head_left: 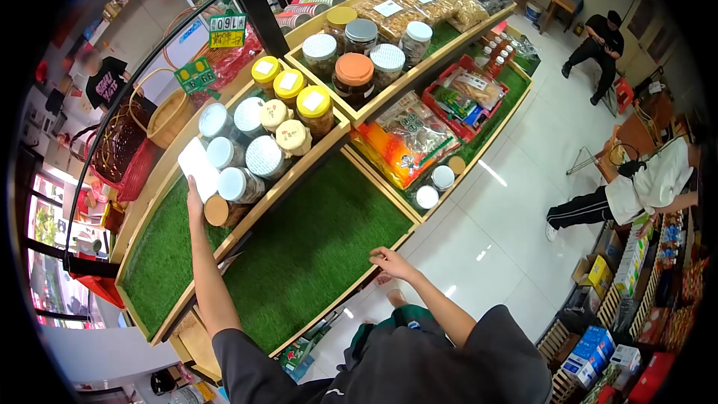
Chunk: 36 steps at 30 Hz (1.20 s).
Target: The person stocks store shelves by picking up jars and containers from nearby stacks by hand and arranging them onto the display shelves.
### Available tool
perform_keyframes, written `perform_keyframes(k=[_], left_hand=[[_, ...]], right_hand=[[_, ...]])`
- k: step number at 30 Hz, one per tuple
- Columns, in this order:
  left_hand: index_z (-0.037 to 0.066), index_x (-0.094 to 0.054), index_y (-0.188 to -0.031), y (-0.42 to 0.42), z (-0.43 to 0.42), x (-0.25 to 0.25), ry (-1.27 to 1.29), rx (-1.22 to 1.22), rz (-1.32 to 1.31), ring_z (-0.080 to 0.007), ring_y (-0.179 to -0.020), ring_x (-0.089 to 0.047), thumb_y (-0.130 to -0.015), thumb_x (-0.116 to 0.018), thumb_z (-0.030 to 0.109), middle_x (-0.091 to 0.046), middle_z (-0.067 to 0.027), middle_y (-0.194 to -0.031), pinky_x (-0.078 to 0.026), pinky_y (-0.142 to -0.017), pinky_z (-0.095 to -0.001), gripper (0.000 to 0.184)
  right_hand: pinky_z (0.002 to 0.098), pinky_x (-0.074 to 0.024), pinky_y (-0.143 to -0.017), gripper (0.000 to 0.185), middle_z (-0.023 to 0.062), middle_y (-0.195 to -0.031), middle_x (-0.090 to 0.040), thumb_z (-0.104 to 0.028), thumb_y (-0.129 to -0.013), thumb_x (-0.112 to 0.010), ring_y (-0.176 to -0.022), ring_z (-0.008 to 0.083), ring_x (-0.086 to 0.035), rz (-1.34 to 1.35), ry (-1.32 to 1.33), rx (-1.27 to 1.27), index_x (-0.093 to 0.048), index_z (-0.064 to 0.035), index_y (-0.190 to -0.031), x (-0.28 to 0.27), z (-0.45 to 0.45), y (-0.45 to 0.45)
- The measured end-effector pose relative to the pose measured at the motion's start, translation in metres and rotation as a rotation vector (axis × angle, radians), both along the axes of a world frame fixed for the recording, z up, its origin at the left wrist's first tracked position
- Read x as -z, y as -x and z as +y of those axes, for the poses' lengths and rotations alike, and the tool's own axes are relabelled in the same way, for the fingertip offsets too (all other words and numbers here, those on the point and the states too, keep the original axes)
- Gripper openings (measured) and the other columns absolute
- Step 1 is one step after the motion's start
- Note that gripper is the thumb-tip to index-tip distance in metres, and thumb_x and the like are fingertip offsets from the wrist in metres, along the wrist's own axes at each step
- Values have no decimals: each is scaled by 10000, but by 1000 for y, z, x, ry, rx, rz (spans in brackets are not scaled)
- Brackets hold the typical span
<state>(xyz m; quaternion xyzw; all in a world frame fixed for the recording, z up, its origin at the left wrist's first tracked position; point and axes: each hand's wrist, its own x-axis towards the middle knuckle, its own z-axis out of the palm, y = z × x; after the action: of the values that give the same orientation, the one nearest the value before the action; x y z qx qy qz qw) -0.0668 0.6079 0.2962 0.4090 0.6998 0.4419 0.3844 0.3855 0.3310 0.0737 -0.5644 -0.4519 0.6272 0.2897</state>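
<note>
My left hand (194, 200) grips the lower edge of a white rectangular object (198, 170) on the upper shelf; its exact kind is unclear. Right beside it stand glass jars with white lids (232, 184) and a jar with a tan lid (217, 210). Some of that hand's fingers are hidden by the white object. My right hand (390, 262) is over the front wooden edge of the lower green-turf shelf (299, 254), holding nothing, its fingers loosely bent and apart.
Yellow-lidded jars (315, 102), bagged dry goods (407, 135) and a red basket (464, 97) fill neighbouring shelf sections. Wooden rims (314, 146) divide the tiers. A person in white (651, 179) stands right; another sits farther back, and a third is behind the stand.
</note>
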Motion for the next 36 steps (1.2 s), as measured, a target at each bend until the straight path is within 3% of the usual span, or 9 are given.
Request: perform_keyframes(k=[2, 5, 9, 13, 18, 20, 25, 27, 36], left_hand=[[-46, -444, -1342, -6, -14, -4, -11, 70, -23, -243, -1132, -547, -915, -361, 663, -560, -141, -1266, -416, -960, -354, 832], [45, -217, -1480, -7, -64, -14, 72, 49, -57, -286, -1367, -307, -967, -254, 605, -272, -141, -1512, -279, -1096, -446, 761], [12, -315, -1433, 37, -187, -9, -294, 102, 481, -275, -1294, -417, -1005, -404, 379, -368, -172, -1450, -328, -1068, -378, 571], [-4, -436, -1355, 81, -374, 19, -425, -193, 590, -245, -1118, -522, -980, -495, 212, -514, -162, -1292, -390, -995, -345, 437], [-21, -499, -1273, 79, -630, 127, 3, -422, 794, -371, -1125, -519, -898, -553, 172, -529, -219, -1268, -393, -988, -420, 426], [-17, -493, -1279, 49, -726, 194, 170, -506, 693, -378, -1167, -497, -880, -587, 253, -534, -227, -1260, -374, -1007, -430, 491], [9, -455, -1326, -78, -917, 311, 686, -962, 22, -383, -1210, -480, -871, -531, 473, -515, -209, -1311, -382, -984, -521, 654], [66, -349, -1414, -132, -955, 283, 348, -1518, -1001, -386, -1251, -424, -894, -469, 516, -460, -198, -1371, -396, -972, -513, 698], [110, -341, -1418, -243, -1056, 334, 148, -2014, -1051, -373, -1214, -425, -896, -480, 447, -475, -143, -1353, -401, -951, -512, 637]], right_hand=[[292, -456, -459, 431, 82, -814, -594, -326, -897, -595, -498, 164, -545, -21, 22, -31, -533, -11, -1185, 5, -13, -2], [275, -503, -723, 417, 87, -910, -657, -323, -887, -611, -838, 163, -640, 80, 237, -51, -579, 1, -1146, 6, -44, 8], [340, -489, -820, 435, 130, -976, -673, -357, -839, -636, -926, 229, -637, -265, -123, -397, -605, -23, -1116, 23, -81, 40], [346, -495, -802, 507, 128, -993, -678, -405, -813, -649, -931, 236, -636, -306, -121, -758, -583, -37, -1155, -2, -110, 93], [350, -489, -837, 583, 102, -1019, -672, -485, -782, -683, -927, 234, -635, -287, -139, -982, -562, -101, -1203, -2, -157, 181], [323, -511, -747, 507, 73, -1026, -632, -398, -818, -676, -851, 189, -626, -190, -116, -1043, -551, -104, -1211, 31, -189, 215], [373, -525, -756, 455, 115, -1079, -590, -360, -889, -570, -859, 230, -608, -119, 661, -1074, -517, -68, -1234, 20, -277, 299], [388, -521, -776, 453, 118, -1088, -582, -364, -894, -558, -865, 244, -606, -84, 718, -1153, -513, -71, -1237, 19, -299, 326], [389, -529, -716, 448, 130, -1059, -607, -334, -893, -544, -812, 250, -626, -602, 407, -1464, -492, -67, -1249, 76, -338, 429]])
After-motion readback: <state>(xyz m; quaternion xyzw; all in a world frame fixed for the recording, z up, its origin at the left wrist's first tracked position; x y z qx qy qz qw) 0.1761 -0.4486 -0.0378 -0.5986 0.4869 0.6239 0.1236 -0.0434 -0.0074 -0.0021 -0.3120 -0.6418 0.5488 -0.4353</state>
